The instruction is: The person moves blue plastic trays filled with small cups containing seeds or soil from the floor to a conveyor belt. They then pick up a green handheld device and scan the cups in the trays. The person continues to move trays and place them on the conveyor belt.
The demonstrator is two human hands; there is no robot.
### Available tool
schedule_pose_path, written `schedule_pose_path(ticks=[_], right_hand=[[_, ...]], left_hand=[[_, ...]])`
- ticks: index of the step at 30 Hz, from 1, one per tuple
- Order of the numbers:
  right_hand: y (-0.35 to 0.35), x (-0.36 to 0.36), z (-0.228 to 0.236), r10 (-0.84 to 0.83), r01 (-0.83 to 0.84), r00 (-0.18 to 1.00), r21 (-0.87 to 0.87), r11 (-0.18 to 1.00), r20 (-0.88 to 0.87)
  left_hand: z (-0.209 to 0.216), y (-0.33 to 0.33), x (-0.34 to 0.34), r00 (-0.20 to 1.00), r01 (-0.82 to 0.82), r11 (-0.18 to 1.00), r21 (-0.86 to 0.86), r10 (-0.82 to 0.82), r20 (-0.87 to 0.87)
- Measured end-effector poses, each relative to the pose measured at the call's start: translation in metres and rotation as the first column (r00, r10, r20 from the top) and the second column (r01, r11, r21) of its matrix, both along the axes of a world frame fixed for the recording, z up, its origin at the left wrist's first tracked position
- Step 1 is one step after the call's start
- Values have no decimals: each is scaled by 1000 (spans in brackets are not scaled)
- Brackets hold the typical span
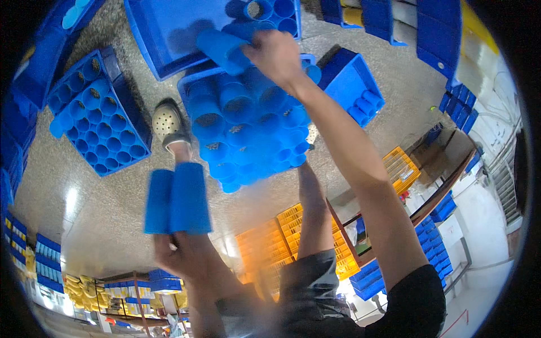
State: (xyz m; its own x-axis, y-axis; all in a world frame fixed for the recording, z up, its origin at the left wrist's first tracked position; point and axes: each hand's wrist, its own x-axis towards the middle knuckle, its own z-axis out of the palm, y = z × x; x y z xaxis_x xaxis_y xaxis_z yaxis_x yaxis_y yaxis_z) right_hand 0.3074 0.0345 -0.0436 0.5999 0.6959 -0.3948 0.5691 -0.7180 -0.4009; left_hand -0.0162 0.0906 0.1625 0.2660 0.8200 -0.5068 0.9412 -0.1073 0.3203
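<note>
Two blue cylindrical cups [190,197] stand side by side in my left hand [183,253], whose fingers close around their lower ends. My right hand [276,53] reaches far forward and grips the rim of another blue cup [217,49], which tilts over the edge of a blue crate [160,48]. More upright cups [284,8] sit in that crate's right corner. Between my legs, a nearer blue crate [183,90] holds stacked cups [239,104]; dark grainy contents show in several of them.
At the left stands a blue crate [125,163] packed with similar cups. A smaller blue bin [341,81] with several cups lies at the right. Yellow crates [403,169] stand farther right, and shelves with blue bins [160,280] line the room. My shoe [167,121] rests beside the middle crate.
</note>
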Motion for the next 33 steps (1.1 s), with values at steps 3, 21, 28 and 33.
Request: schedule_pose_path(ticks=[3, 21, 28, 33], right_hand=[[-64, -1, 108, 104, -113, 993, 178, 978, 63], [-253, -159, 84, -132, 8, 960, -445, 895, -247], [-255, -159, 77, -203, 62, 961, -566, 822, -190], [-220, -150, 82, -8, -112, 966, -450, 886, -257]], left_hand=[[4, -58, -16, 999, 12, 986, -167, -4, 51], [-137, -155, -25, 962, 263, 965, 0, -262, 81], [-131, -164, -4, 779, 626, 776, 78, -628, -9], [-144, -158, -7, 884, 465, 885, 35, -461, -83]])
